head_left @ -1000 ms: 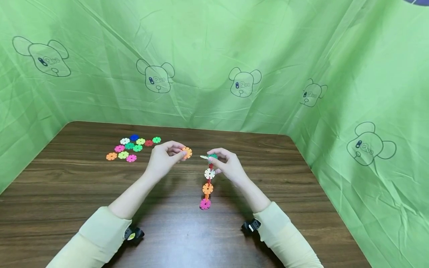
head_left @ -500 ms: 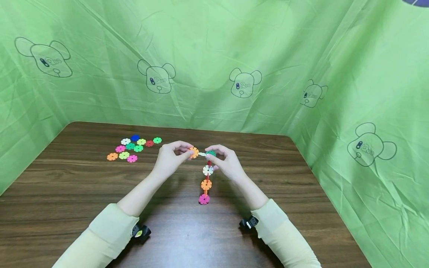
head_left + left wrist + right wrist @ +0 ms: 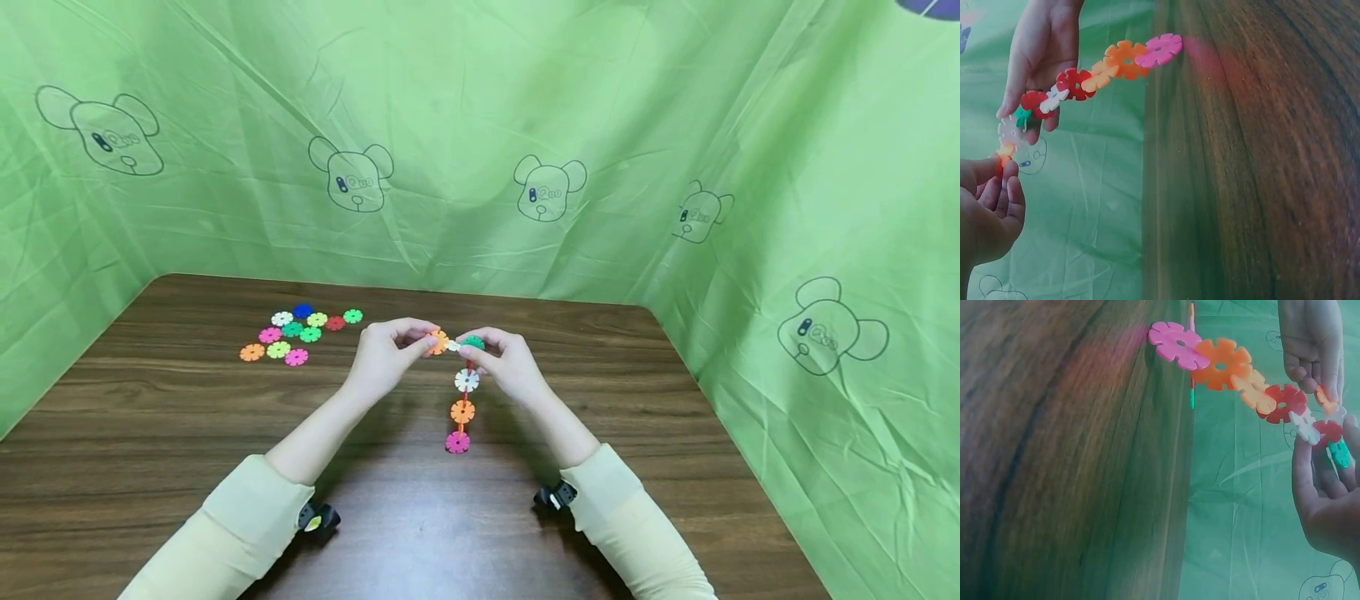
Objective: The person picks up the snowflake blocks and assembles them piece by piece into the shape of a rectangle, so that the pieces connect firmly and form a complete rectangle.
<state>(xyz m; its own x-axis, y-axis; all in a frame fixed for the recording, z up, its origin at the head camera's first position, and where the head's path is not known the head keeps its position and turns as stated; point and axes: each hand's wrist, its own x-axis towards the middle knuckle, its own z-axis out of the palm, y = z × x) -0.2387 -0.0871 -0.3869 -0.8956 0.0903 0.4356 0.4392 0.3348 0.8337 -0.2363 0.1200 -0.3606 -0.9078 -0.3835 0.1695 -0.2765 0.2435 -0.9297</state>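
Observation:
My left hand (image 3: 384, 357) pinches an orange snowflake disc (image 3: 438, 342) between thumb and fingers, edge against a white disc (image 3: 453, 346). My right hand (image 3: 514, 365) grips the top of a chain of slotted snowflake discs, at the green disc (image 3: 473, 342) beside that white one. From there the chain slants down toward the table through a red disc (image 3: 1035, 104), another white disc (image 3: 467, 381), a second red disc (image 3: 1286, 404) and orange discs (image 3: 462, 412) to a pink disc (image 3: 457, 442) at its end. Fingers partly cover the joint between orange and white.
On the wooden table (image 3: 187, 433), loose discs in several colours lie at the back left, among them a blue disc (image 3: 302, 310) and an orange-coloured disc (image 3: 252, 352). A green curtain (image 3: 450, 100) with bear-face drawings stands behind and to the sides.
My left hand has moved right, bringing its orange disc from apart to meeting the white disc. The chain in my right hand has risen slightly, and the white disc has turned.

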